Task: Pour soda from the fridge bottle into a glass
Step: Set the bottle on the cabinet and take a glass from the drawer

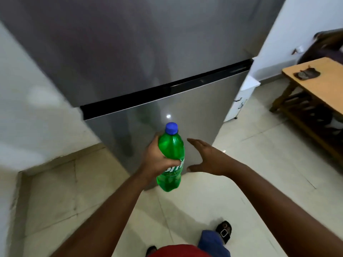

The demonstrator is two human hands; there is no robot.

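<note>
- Left hand point(156, 160) is wrapped around the middle of the green soda bottle point(170, 158), fingers clamped over the label; the bottle stands nearly upright in the air in front of the fridge point(148, 75), blue cap point(171, 128) on top
- Right hand point(206, 158) is spread flat, fingers apart and holding nothing; it sits just right of the bottle, against or very near the lower fridge door, contact I cannot tell
- Both fridge doors look closed, a dark band between them
- A wooden table point(319, 84) stands well off to the right; pale tiled floor point(232, 182) below, a sandalled foot point(224, 231) at the bottom edge
</note>
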